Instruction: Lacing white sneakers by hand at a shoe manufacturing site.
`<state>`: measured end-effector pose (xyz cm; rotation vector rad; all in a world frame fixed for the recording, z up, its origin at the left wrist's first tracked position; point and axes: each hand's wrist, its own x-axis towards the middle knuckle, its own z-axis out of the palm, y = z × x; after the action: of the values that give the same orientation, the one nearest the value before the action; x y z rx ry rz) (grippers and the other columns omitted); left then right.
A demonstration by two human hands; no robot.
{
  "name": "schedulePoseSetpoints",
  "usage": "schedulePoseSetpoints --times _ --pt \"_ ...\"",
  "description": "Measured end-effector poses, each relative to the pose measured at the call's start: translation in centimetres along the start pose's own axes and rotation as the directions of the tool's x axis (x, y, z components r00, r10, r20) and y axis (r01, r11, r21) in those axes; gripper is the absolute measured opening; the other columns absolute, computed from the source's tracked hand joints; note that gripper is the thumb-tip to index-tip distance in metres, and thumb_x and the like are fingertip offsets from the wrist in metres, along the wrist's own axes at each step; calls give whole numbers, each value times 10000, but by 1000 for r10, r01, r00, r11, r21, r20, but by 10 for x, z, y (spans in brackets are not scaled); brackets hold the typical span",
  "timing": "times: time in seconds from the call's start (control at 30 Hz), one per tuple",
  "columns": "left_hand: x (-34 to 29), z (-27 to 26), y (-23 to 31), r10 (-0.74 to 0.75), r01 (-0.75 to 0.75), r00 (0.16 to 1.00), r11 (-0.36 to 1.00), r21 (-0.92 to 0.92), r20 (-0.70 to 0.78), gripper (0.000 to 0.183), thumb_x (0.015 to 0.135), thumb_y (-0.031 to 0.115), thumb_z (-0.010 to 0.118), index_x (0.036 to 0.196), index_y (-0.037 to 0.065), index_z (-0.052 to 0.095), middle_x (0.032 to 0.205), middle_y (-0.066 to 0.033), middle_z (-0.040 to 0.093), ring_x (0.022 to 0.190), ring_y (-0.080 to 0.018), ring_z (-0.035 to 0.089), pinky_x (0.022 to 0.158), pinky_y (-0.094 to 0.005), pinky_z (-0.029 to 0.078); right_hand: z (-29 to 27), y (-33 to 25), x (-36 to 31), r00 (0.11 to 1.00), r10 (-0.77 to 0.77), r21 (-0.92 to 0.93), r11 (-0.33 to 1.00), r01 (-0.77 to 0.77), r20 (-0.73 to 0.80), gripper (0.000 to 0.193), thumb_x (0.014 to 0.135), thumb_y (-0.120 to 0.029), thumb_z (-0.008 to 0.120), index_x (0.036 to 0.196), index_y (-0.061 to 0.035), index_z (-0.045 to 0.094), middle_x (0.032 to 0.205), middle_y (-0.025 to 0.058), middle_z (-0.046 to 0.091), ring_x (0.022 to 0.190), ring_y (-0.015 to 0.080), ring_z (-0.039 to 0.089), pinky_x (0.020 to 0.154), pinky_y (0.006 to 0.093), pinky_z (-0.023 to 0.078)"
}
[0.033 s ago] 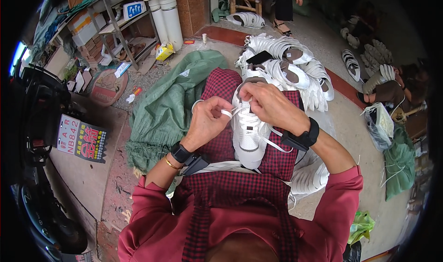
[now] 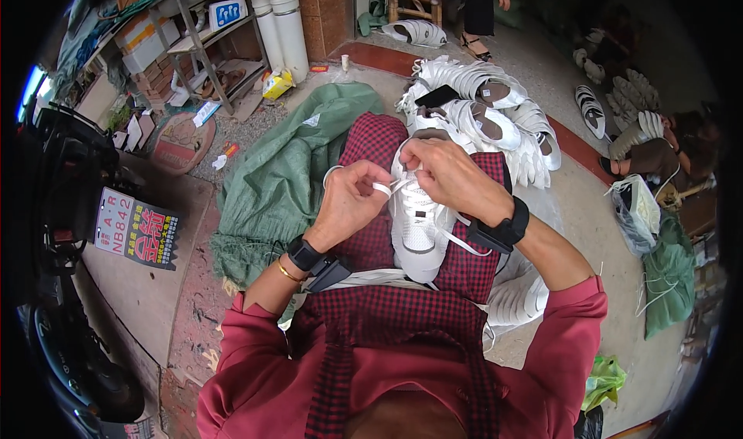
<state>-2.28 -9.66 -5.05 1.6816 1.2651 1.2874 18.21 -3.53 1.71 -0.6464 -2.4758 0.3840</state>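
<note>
A white sneaker (image 2: 418,255) lies across my lap on red and black checked cloth (image 2: 377,139), its toe toward me. White laces cross its front, and a loose length hangs at its right side. My left hand (image 2: 344,207) is closed in a pinch on a white shoelace (image 2: 382,188), just left of the shoe's upper eyelets. My right hand (image 2: 458,177) is closed over the top of the lacing near the shoe opening, fingers curled. Whatever sits between its fingertips is hidden. Dark bands with small boxes are strapped round both wrists.
Beyond the lap is a heap of white shoe uppers (image 2: 464,79) with a dark phone (image 2: 436,96) on it. A green woven sack (image 2: 282,157) lies left. Stacked white pieces (image 2: 517,301) are at my right. A parked motorbike (image 2: 70,346) stands far left; other people sit farther back.
</note>
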Motion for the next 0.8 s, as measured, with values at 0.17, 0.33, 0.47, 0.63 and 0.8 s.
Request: schedulePoseSetpoints --times 0.17,0.33,0.47,0.63,0.8 --pt "0 -3 0 -5 5 999 1000 8 -38 78 822 -13 692 900 -6 686 823 -26 703 702 -43 629 626 -200 508 2 5 17 977 186 120 973 -198 101 238 736 15 646 973 30 632 812 160 698 766 308 691 691 395 537" --pt "2 -4 2 -63 63 998 998 -12 7 97 810 -11 683 907 -4 685 794 -11 699 687 -49 629 635 -206 513 -2 3 14 898 381 261 864 -430 218 257 732 5 671 987 -13 643 794 59 694 729 180 653 664 329 517" --pt "1 -6 7 -68 68 998 997 -41 1 103 804 -10 684 907 -4 684 802 -13 700 689 -49 629 636 -210 516 1 -1 13 932 318 176 921 -347 173 345 722 20 676 1059 -50 639 829 51 685 714 180 630 656 332 504" --pt "4 -4 0 -22 22 1000 1000 -3 -9 116 798 -31 680 911 -4 683 821 -9 693 712 -43 624 640 -203 512 3 -14 8 936 330 109 933 -343 123 440 718 45 663 1140 -76 635 856 64 675 731 222 644 673 352 510" --pt "4 -4 -5 -75 75 997 981 -177 8 154 787 -73 672 928 -12 674 835 -6 682 729 -41 621 647 -196 513 8 -12 4 977 204 71 976 -208 64 489 716 70 635 1180 -84 627 861 98 665 808 307 673 715 403 517"
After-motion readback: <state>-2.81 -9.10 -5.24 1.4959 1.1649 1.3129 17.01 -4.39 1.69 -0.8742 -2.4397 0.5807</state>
